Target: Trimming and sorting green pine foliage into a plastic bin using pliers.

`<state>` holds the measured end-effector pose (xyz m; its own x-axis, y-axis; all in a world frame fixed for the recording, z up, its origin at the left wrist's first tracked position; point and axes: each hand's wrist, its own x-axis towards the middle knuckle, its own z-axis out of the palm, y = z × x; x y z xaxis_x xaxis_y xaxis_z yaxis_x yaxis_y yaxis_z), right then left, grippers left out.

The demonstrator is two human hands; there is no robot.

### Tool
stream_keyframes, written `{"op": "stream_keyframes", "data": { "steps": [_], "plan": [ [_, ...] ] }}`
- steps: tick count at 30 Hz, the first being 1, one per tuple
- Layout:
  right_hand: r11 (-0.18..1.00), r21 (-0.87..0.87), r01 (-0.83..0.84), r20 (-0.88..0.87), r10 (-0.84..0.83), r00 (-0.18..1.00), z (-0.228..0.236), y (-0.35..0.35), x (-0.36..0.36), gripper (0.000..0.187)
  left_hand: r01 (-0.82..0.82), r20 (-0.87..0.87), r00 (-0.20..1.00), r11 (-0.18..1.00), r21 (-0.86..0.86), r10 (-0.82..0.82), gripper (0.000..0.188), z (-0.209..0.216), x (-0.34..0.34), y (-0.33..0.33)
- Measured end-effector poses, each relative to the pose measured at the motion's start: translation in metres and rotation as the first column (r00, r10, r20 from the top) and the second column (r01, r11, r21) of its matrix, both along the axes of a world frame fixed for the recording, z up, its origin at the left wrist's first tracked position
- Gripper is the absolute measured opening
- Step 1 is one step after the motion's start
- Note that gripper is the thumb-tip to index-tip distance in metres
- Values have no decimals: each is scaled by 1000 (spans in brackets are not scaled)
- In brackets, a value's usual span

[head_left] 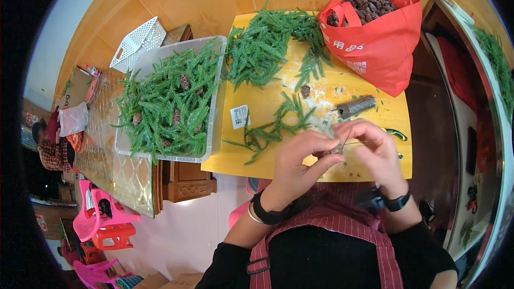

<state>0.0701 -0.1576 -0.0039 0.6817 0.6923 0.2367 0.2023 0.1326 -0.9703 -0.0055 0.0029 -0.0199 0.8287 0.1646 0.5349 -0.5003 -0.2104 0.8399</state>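
Over the front of the yellow board (385, 168), my left hand (305, 158) closes its thumb and fingers on a small brown pine cone (336, 150), partly hidden by the fingertips. My right hand (377, 152) is closed beside it, its fingers pinching a thin wire (350, 143) at the cone. Just beyond the hands lies a dark brown cylindrical bundle (357, 107) with thin ends sticking out at its left. Another pine cone (305, 91) rests farther back. Green artificial fir sprigs (278, 128) lie left of the hands.
A red bag (375, 48) full of pine cones stands at the back right. Fir branches (257, 48) are heaped at the back. On the left, a clear bin (215, 107) holds branches with cones; a white basket (138, 43) stands behind. A green-and-black-handled tool (395, 133) lies right.
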Motion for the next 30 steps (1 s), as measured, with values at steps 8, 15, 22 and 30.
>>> {"op": "stream_keyframes", "data": {
  "steps": [8, 15, 22, 30],
  "plan": [
    [406, -739, 538, 593, 14, 805, -63, -110, 38, 61, 223, -119, 929, 786, -576, -351, 24, 0, 0, -2],
    [485, -692, 535, 599, -29, 800, -61, -113, 35, 52, 219, -146, 914, 763, -608, -378, 20, 4, -2, 3],
    [721, -483, 497, 493, -245, 835, -39, -123, 19, 30, 213, -133, 919, 752, -624, -371, 21, 2, -1, 6],
    [851, -394, 346, 574, -66, 816, 24, -86, 2, 41, 215, -113, 923, 735, -643, -369, 23, 6, -2, 3]
  ]
}}
